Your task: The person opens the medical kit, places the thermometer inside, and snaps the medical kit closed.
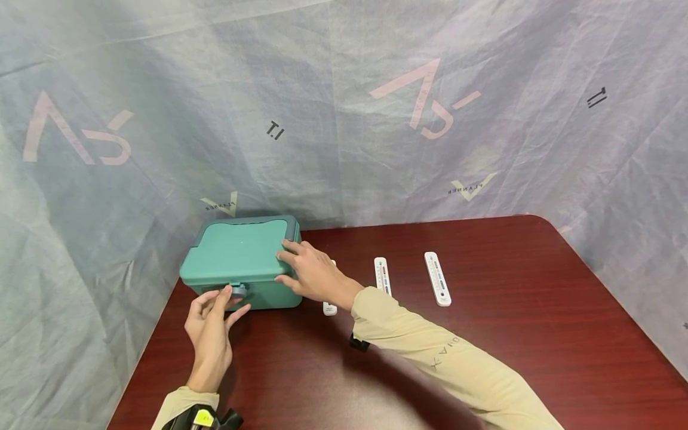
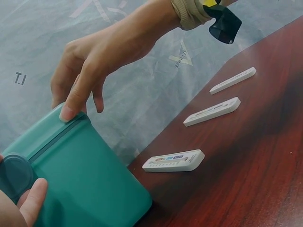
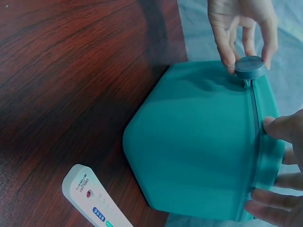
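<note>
A green lidded box (image 1: 242, 251) stands at the back left of the table, its lid down. At the front, my left hand (image 1: 208, 331) pinches the round grey-blue latch (image 1: 239, 291) between thumb and finger; the right wrist view shows the latch (image 3: 250, 67) with fingertips on both sides. My right hand (image 1: 317, 272) rests on the lid's right edge with fingers spread. In the left wrist view, the thumb of that right hand (image 2: 94, 66) presses just above the lid seam, while its other fingers are partly hidden behind the lid.
Three white thermometers lie right of the box: one (image 1: 329, 309) partly under my right hand, a middle one (image 1: 381, 276) and a far one (image 1: 438, 279). The dark red table (image 1: 516, 310) meets a grey printed cloth (image 1: 333, 119) behind and at the sides.
</note>
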A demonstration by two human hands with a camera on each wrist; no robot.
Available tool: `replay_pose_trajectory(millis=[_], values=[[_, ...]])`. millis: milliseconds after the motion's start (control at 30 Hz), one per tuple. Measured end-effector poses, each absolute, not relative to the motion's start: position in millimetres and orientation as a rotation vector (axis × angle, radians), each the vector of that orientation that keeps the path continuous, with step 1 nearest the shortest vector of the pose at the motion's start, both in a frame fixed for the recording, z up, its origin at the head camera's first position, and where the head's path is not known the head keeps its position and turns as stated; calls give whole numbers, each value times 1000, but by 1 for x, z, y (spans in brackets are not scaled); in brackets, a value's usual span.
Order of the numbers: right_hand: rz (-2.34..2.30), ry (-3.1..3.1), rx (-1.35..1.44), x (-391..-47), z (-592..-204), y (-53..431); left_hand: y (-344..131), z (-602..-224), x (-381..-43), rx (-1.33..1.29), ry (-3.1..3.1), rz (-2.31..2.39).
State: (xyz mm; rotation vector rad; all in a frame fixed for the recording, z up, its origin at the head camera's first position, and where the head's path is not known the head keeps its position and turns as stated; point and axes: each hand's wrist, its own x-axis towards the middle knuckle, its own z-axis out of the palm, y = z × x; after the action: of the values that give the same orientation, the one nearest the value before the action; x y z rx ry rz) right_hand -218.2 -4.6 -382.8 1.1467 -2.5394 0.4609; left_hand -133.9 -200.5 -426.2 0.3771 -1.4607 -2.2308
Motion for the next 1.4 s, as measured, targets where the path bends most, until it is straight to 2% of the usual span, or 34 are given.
replay_pose_trajectory(millis=[1400], values=[[504, -2530, 1148, -219, -388, -5, -202, -437, -135, 366, -1425, -2275]])
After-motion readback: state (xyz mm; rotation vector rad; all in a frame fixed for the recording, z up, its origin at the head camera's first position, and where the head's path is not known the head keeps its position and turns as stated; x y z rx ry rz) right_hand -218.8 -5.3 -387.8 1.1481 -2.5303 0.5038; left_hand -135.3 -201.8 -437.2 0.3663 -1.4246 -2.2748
